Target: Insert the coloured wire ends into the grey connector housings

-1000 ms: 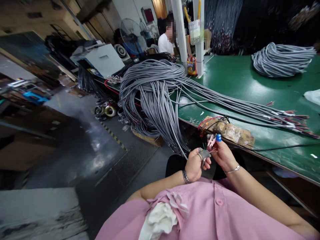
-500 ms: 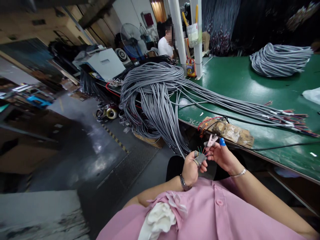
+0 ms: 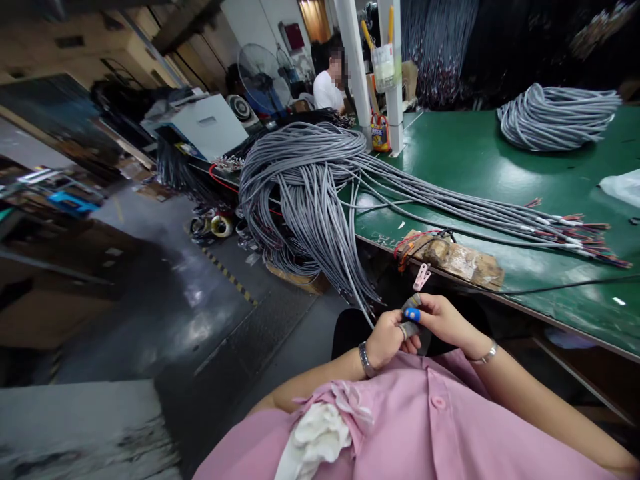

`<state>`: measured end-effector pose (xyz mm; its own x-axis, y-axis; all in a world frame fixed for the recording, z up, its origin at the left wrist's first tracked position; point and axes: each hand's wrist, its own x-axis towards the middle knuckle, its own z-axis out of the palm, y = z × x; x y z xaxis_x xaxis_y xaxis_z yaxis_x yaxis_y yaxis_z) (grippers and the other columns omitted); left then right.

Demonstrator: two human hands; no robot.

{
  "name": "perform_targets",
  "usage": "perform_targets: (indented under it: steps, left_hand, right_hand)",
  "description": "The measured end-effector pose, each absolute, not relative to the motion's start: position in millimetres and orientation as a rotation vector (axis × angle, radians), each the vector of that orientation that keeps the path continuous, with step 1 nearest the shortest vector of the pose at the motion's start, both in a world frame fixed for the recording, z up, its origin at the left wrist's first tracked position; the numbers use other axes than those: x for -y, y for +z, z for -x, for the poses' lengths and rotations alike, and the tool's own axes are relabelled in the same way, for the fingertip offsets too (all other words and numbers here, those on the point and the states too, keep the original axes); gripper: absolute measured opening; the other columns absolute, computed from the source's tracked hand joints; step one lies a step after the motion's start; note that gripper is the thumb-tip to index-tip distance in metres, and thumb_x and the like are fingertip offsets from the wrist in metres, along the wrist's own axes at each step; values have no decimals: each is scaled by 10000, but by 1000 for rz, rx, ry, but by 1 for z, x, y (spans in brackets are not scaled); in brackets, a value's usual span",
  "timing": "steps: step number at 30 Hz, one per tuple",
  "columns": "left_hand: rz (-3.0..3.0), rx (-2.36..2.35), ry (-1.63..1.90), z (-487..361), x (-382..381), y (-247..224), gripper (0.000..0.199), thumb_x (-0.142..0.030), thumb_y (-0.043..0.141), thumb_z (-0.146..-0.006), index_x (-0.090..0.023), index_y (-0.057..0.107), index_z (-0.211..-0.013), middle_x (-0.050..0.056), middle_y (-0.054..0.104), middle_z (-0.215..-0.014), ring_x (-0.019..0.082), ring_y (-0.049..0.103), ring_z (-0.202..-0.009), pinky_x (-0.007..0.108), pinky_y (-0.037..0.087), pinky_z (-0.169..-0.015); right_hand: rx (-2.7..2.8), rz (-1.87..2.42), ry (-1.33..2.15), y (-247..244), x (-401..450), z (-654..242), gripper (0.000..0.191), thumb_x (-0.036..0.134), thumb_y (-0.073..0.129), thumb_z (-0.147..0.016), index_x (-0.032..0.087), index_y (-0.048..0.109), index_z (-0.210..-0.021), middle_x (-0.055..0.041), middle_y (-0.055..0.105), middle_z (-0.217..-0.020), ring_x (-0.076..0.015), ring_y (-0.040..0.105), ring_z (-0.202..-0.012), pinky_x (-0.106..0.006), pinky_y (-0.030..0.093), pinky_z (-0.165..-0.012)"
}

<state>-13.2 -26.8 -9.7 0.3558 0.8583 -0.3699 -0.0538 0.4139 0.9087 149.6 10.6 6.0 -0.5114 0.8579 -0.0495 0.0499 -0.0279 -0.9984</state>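
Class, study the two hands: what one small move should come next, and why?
Probably the right hand should ease its blue-covered thumb slightly away from the left hand: their fingertips meet closely, hiding whatever lies between, while the pink clip hangs beyond them, untouched.

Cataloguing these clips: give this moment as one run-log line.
left hand: against right hand; right hand: blue-covered thumb; between fingertips: hidden, cannot tell; pink clip: near wooden block, untouched

"What surface is shown?"
"A green table (image 3: pixel 450 167), wood block (image 3: pixel 463 262) at its near edge."
"Around the block?"
"Grey cables (image 3: pixel 305 150) behind and left; farther back, right, a coil (image 3: pixel 557 119)."
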Motion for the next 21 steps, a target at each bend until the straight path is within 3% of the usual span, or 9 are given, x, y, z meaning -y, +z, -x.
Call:
perform_targets:
  steps: [6, 17, 21]
  left_hand:
    - [-818, -1059, 941, 9, 27, -7, 314, -421, 650, -732, -125, 548, -762, 52, 620, -601, 124, 548, -444, 213, 390, -431]
    - [-1087, -1004, 800, 16, 26, -4, 344, -440, 659, -762, -98, 624, -762, 88, 652, -676, 148, 621, -590, 263, 500, -609]
    - [-908, -1021, 967, 14, 27, -7, 320, -422, 642, -774, -106, 590, -765, 80, 646, -651, 149, 598, -512, 252, 478, -514]
  right_hand:
    - [1258, 990, 1738, -9, 0, -153, 289, 425, 642, -816, 172, 625, -956, -26, 607, -784, -124, 522, -678, -256, 414, -623]
    - [1328, 1115, 1625, -4, 0, -145, 288, 423, 678, -776, 151, 586, -762, -8, 585, -633, -107, 482, -559, -253, 359, -547]
    - [1249, 1169, 1560, -1, 1, -138, 273, 419, 669, -778, 163, 575, -760, 0, 581, -632, -104, 473, -555, -256, 360, -553]
